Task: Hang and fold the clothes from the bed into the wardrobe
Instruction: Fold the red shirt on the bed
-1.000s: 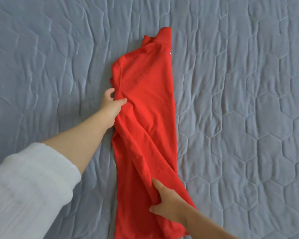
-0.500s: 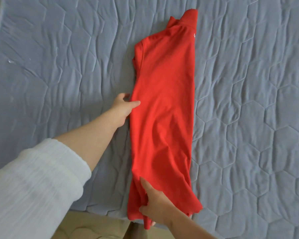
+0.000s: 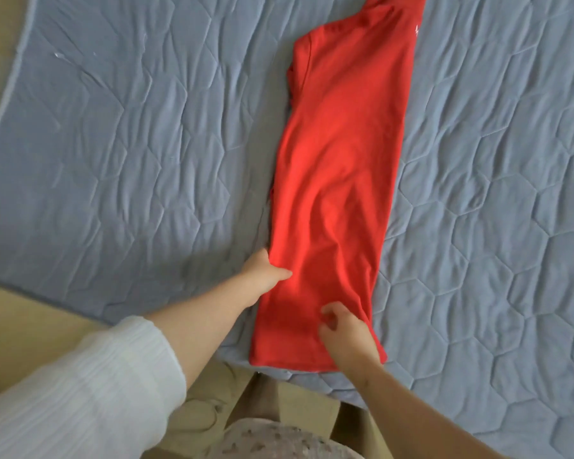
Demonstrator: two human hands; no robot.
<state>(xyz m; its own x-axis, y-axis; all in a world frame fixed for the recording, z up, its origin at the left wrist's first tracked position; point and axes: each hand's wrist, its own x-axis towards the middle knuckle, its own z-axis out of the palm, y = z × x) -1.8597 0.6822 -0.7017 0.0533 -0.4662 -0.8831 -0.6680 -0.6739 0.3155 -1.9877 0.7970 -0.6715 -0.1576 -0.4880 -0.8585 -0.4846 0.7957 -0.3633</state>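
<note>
A red shirt (image 3: 338, 167), folded lengthwise into a long narrow strip, lies flat on the blue quilted bed cover (image 3: 130, 144). Its collar is at the top edge of the view and its hem is near the bed's front edge. My left hand (image 3: 262, 271) pinches the shirt's left edge low down, thumb on top and fingers beneath the cloth. My right hand (image 3: 345, 332) is over the hem at the lower right with its fingers curled. It is blurred, and I cannot make out whether it holds any cloth.
The bed's front edge runs diagonally from the left side to the bottom right, with beige floor (image 3: 30, 326) below it. My patterned clothing (image 3: 279, 442) shows at the bottom. No wardrobe or other clothes are in view.
The view has shifted so the shirt sits higher and further right. My left hand slid down the shirt's left edge toward the hem. My right hand loosened from its grip on the lower fabric.
</note>
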